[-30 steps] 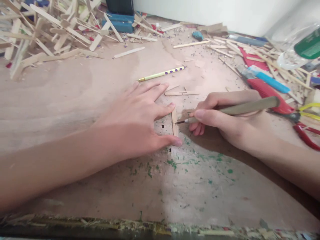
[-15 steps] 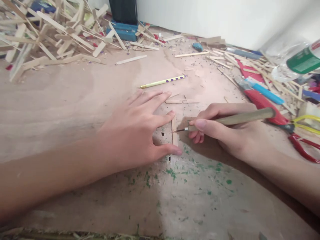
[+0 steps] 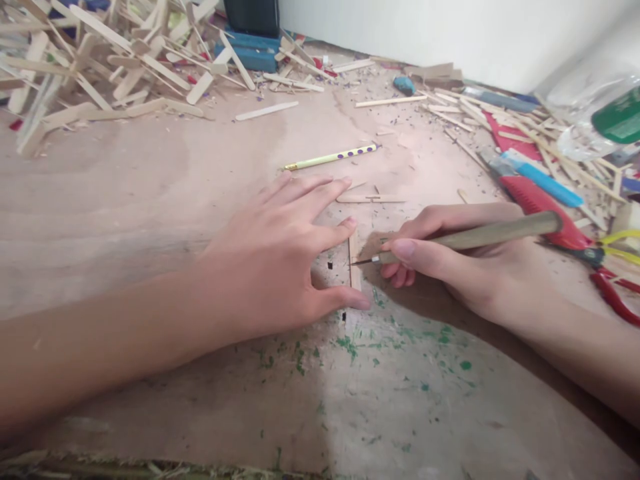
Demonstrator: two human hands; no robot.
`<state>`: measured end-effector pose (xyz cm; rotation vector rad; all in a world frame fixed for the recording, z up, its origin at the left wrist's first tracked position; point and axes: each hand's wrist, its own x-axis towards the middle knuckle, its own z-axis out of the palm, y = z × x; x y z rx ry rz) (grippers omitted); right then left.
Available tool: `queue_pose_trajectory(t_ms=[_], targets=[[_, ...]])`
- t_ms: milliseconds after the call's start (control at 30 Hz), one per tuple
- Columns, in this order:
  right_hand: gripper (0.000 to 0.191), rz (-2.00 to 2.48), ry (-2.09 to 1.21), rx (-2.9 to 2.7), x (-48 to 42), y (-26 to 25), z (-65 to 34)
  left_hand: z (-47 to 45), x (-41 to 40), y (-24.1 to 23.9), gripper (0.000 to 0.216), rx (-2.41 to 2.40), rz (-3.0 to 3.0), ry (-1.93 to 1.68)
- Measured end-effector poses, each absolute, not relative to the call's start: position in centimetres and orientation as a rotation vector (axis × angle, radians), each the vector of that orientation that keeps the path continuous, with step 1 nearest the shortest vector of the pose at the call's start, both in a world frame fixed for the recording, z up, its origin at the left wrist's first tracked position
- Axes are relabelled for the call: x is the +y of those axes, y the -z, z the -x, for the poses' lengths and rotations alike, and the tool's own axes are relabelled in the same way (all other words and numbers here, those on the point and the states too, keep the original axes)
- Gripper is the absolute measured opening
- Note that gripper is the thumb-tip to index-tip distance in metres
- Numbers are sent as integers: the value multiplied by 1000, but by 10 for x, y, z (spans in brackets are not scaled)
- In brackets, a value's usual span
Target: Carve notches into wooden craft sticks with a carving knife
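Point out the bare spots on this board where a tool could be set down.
Bare board lies between the stick pile and the left hand, and below both hands near the green flecks. The right side around the red knife is crowded.

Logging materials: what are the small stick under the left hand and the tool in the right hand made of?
Small stick: looks like pale, unfinished wood, matte, same as the craft sticks piled nearby. Tool: drab matte handle, probably wood or plastic, unclear; short shiny collar and thin dark tip suggest metal.

Left hand (image 3: 270, 257) lies flat, fingers spread, thumb and forefinger apart; right hand (image 3: 450, 257) curled in a pen grip
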<state>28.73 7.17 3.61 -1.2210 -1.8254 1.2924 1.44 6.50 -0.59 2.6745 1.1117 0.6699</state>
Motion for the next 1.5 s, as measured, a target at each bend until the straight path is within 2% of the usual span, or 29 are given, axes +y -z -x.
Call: queue_pose_trajectory(t_ms=[533,800,1000,1200,1400,1500], targets=[[23,1162,-1256,-1774,67,-22,-292,-26,70,-18,90,1278,-2553,-245],[24,1196,-1255,-1772,68,-31,-285,-18,64,-11,78,1193,-2676,-411],[29,1205,-1198,-1728,65,-25,-284,-15,67,-7,80,1175,-2637,-401],[25,1199,-1337,-1731,70,-33,-286,-20,68,3,86,1228,-2598,-467],[29,1146,-1330,-1673,75,-35,-288,-12,72,5,88,1173,-2633,-523],[31,1166,-1336,-1679,74,-36,-288,-7,75,5,73,1171,-2629,-666]])
